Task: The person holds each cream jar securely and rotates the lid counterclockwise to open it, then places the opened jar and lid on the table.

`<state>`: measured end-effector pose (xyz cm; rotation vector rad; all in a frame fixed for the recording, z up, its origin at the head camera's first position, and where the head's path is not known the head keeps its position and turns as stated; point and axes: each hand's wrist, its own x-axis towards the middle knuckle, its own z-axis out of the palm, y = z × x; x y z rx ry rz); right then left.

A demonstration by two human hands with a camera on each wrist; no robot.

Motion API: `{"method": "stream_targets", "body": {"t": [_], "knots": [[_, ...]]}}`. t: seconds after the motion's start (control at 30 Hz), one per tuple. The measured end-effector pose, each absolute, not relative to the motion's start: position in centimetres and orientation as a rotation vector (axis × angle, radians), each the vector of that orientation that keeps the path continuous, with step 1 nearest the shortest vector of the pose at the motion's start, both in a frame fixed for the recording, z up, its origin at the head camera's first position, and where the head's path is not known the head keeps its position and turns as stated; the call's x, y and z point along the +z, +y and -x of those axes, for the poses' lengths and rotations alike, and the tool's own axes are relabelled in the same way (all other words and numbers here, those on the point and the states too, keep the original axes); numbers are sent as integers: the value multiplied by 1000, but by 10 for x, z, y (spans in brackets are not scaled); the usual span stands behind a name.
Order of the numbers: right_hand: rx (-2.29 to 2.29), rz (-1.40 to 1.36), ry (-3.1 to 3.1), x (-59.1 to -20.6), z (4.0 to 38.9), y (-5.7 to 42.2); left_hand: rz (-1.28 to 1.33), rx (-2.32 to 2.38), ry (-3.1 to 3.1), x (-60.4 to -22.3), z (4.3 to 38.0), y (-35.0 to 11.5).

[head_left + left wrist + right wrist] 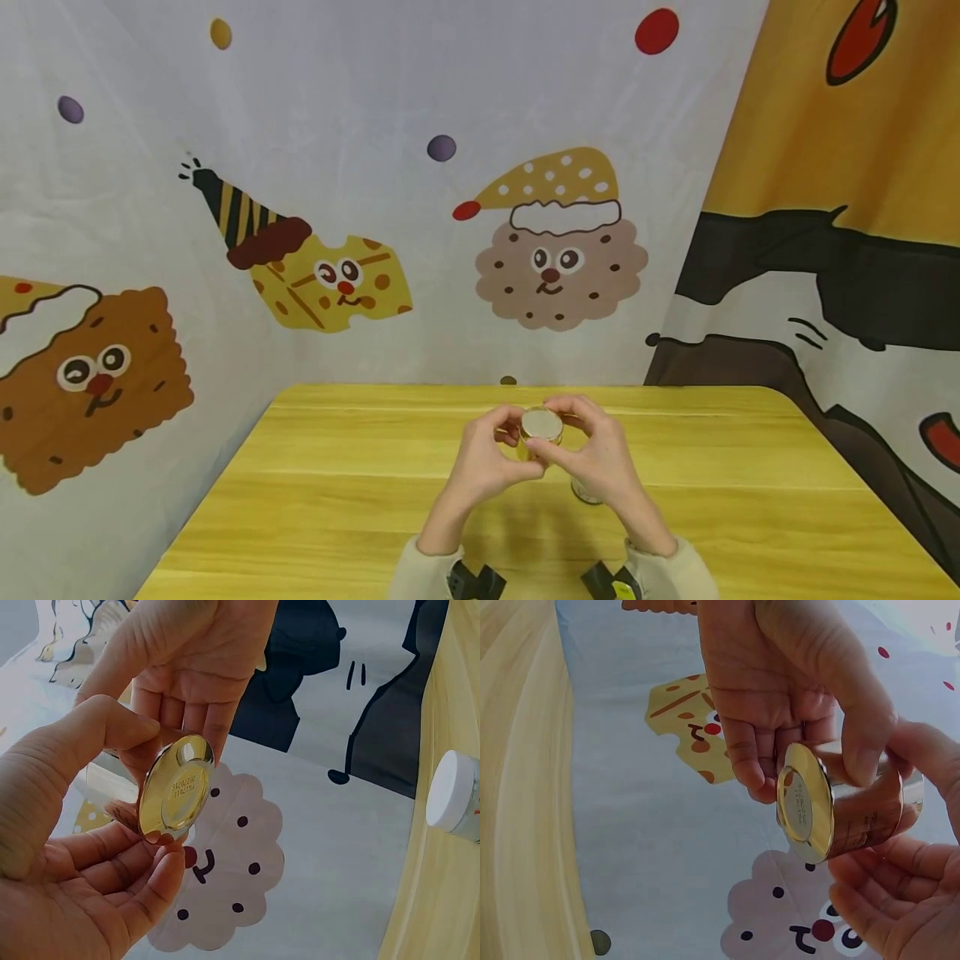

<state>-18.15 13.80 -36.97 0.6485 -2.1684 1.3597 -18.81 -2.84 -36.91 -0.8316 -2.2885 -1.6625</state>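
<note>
Between both hands, above the table, is a small shiny gold cosmetic jar [542,425] with a pale, plain round lid facing up. Its gold base [178,791], printed with a code, shows in the left wrist view. My left hand [486,457] grips the jar from the left, with the thumb on its side in the right wrist view [862,765]. From the right, my right hand [596,454] holds it with curled fingers and thumb. A second jar [454,791] with a white lid stands on the table, partly hidden by the right wrist in the head view.
The wooden table [337,492] has its far edge just beyond the hands. Behind it hangs a printed cloth [360,108] with cartoon biscuits and cheese. Black wrist mounts [476,582] sit at the sleeve cuffs.
</note>
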Motion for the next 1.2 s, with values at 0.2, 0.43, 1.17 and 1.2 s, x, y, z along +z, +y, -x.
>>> {"method": "stream_targets", "body": {"t": [0.2,0.43,1.17,1.2], "knots": [[1435,-762,-2106,-372,184,139,857,-1648,-2283,-379,194,-30],[1540,-917,-2102,-374,185,145,953,-1722,-2253,-384,196,-34],[1564,-1065,-2085,-372,188,144,923,-1732,-2260,-382,196,-37],[1559,-1042,-2092,-373,187,143,922,-1732,-2258,-382,196,-37]]}}
